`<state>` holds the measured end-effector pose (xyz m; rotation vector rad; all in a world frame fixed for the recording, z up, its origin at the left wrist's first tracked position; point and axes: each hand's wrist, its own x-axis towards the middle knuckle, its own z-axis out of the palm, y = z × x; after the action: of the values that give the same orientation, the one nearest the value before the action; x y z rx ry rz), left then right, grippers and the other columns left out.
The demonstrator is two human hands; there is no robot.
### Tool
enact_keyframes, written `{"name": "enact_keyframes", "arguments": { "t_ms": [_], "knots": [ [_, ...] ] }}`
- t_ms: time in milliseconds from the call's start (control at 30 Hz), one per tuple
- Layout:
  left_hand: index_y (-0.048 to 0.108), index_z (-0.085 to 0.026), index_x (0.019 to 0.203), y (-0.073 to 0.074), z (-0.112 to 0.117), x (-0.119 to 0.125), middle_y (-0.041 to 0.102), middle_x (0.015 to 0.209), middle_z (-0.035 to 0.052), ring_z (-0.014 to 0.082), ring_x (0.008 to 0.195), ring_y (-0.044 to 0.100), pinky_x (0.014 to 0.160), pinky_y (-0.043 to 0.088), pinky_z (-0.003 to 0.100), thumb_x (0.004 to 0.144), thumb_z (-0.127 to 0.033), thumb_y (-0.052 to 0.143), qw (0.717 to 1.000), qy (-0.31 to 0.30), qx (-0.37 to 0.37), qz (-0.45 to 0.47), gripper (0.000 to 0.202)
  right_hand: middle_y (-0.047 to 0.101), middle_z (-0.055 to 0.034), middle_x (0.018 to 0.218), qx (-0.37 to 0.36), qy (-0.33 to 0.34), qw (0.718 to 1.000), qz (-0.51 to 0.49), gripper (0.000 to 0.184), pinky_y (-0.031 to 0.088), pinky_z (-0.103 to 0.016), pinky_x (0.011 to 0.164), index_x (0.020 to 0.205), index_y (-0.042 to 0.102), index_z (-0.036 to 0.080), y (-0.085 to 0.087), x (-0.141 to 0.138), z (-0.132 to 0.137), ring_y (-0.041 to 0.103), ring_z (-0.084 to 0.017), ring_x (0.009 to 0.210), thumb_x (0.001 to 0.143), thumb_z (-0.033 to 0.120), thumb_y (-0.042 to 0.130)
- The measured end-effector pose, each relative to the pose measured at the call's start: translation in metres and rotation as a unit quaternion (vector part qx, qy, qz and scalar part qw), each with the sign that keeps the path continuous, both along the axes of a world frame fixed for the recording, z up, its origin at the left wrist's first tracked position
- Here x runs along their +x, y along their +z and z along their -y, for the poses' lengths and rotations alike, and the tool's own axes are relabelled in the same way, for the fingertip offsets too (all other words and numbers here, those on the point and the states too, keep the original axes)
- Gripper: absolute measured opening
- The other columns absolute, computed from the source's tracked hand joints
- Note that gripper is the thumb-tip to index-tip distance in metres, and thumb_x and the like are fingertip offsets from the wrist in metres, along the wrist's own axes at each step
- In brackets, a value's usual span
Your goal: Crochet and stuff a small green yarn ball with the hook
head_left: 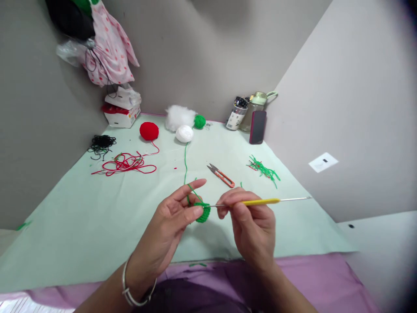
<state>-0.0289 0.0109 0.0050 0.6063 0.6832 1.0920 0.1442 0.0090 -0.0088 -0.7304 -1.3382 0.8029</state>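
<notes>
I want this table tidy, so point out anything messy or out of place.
At the left, the loose red yarn lies in tangled loops, unlike the neatly wound red ball; the black yarn looks snarled too. Green and red clippings lie loose at the right.
</notes>
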Motion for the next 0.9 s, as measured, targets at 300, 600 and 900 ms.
{"name": "enact_keyframes", "arguments": {
  "t_ms": [300,600,900],
  "knots": [
    [0.080,-0.034,0.126,-0.008,0.003,0.011,0.071,0.091,-0.0017,0.0136,0.092,0.061,0.090,0.047,0.025,0.079,-0.029,0.094,0.998,0.033,0.032,-0.043,0.049,0.080,-0.0092,0.107,0.181,-0.110,0.945,0.249,0.031,0.062,-0.034,0.076,0.120,0.080,0.026,-0.005,-0.001,0.006,0.074,-0.022,0.094,0.099,0.008,0.066],
    [0.084,-0.027,0.118,-0.004,0.000,0.001,0.069,0.087,-0.0006,0.0110,0.084,0.058,0.082,0.047,0.021,0.080,-0.029,0.091,1.000,-0.007,0.002,-0.005,0.038,0.077,-0.0037,0.088,0.016,0.012,1.000,0.004,0.017,0.057,-0.032,0.069,0.103,0.083,0.027,0.002,0.000,-0.003,0.068,-0.017,0.077,0.104,0.024,0.066],
    [0.079,-0.037,0.127,-0.012,0.003,0.001,0.064,0.092,-0.0015,0.0139,0.089,0.061,0.086,0.051,0.026,0.087,-0.026,0.085,0.989,-0.019,0.117,-0.087,0.042,0.079,-0.0027,0.087,-0.113,0.071,0.989,-0.070,0.014,0.054,-0.028,0.070,0.093,0.083,0.027,-0.002,0.003,-0.008,0.067,-0.015,0.074,0.099,0.036,0.074]
  ]
}}
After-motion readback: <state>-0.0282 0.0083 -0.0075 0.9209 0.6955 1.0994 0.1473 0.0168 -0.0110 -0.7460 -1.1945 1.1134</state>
